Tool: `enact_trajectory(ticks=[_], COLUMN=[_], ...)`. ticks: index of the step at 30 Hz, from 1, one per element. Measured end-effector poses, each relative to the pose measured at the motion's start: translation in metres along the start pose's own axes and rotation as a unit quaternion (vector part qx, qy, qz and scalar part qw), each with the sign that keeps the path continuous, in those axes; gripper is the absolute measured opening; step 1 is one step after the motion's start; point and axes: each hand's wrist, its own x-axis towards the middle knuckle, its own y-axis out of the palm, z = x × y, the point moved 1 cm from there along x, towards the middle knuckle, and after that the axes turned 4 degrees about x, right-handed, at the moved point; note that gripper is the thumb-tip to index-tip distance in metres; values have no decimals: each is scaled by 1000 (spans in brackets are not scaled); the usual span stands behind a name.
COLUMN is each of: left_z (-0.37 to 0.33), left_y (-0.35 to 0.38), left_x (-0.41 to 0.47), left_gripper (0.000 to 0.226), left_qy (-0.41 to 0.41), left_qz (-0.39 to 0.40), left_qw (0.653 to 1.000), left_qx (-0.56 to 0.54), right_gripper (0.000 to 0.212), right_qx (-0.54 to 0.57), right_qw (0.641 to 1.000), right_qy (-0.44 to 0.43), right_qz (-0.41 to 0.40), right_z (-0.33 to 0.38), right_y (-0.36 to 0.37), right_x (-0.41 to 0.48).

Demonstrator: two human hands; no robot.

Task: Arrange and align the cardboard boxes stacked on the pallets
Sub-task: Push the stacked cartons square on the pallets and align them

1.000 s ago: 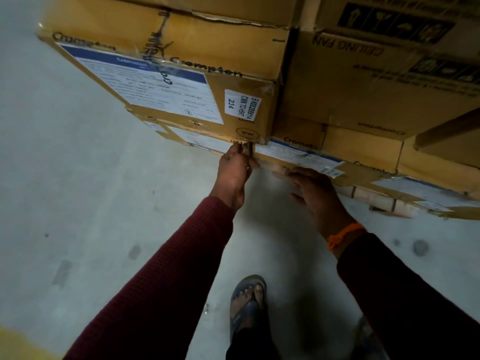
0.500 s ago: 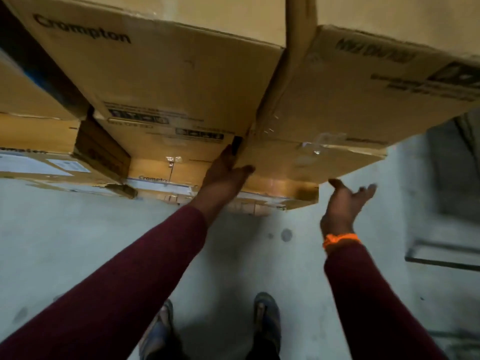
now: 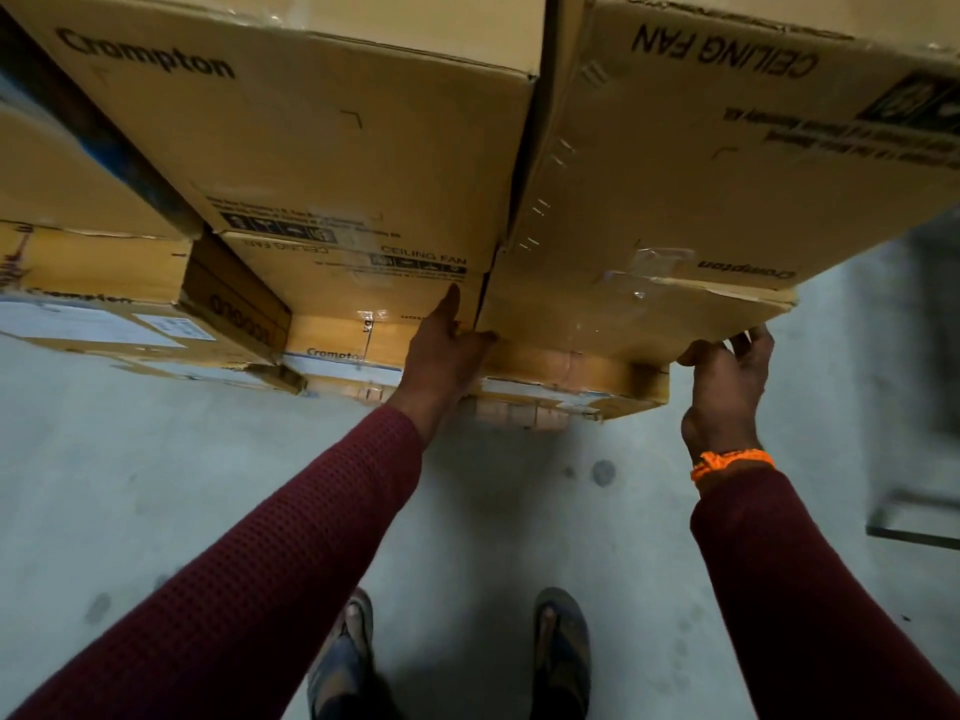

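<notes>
Brown Crompton ceiling-fan cardboard boxes are stacked high in front of me. One box (image 3: 623,319) in the right column juts out over the lower box (image 3: 576,379). My left hand (image 3: 447,350) lies flat at this box's left edge, its fingers straight along the gap to the neighbouring box (image 3: 358,293) and its thumb on the box's lower left corner. My right hand (image 3: 727,387) grips the box's lower right corner, with the fingers curled under and round it. Two large upper boxes (image 3: 337,137) (image 3: 701,163) overhang above.
A wooden pallet (image 3: 519,413) shows under the lowest boxes. Another stack (image 3: 104,283) with white labels stands at the left. My sandalled feet (image 3: 563,646) are on the grey concrete floor. A dark metal frame (image 3: 914,532) lies at the right edge.
I have stepped right along the stack and raised my view. My left hand moved up to the gap between the boxes. My right hand, open in the air, now grips the box's corner.
</notes>
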Motion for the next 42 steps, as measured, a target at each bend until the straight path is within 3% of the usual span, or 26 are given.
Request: enact_trajectory(ticks=[5, 9, 12, 15, 16, 17, 19, 22, 26, 31, 34, 37, 39, 42], left_z=[5, 13, 42, 81, 92, 98, 99, 95, 93, 97, 83, 40, -6, -72], left_y=[-18, -57, -120, -225, -265, -304, -372, -438, -450, -467, -477, -486, -492, -503], left_x=[-1, -19, -30, -25, -22, -21, -18, -3, 10, 8, 5, -13, -31, -54], left_gripper=[76, 75, 60, 22, 26, 45, 76, 86, 61, 59, 58, 65, 65, 55], left_qy=[-23, -51, -74, -83, -80, -74, -49, -16, 0, 0, -40, -62, -22, 45], left_qz=[6, -15, -81, -253, -316, -365, -414, -376, -317, -294, -224, -226, -254, -212], left_qw=[1000, 998, 991, 950, 926, 902, 872, 897, 931, 953, 972, 967, 957, 966], left_qx=[5, -24, -73, -161, -191, -220, -258, -232, -181, -78, -64, -96, -140, -144], right_gripper=[84, 82, 55, 60, 64, 65, 65, 65, 63, 59, 60, 58, 55, 51], right_qx=[-2, -19, -58, -112, -119, -121, -127, -118, -118, -176, -184, -163, -155, -142], right_qw=[1000, 991, 984, 958, 950, 944, 933, 911, 936, 934, 928, 945, 956, 968], right_qy=[23, 123, 147, 125, 124, 118, 82, 55, 43, 48, 74, 80, 65, 67], right_qz=[-15, -45, 84, 233, 262, 285, 328, 391, 330, 308, 315, 273, 240, 196], right_z=[-2, -18, -45, -69, -73, -78, -84, -89, -87, -72, -43, 10, 48, 98], right_y=[2, 22, 71, 136, 160, 182, 224, 270, 297, 299, 290, 268, 250, 232], right_x=[-5, -43, -114, -181, -200, -217, -250, -296, -325, -335, -332, -325, -320, -321])
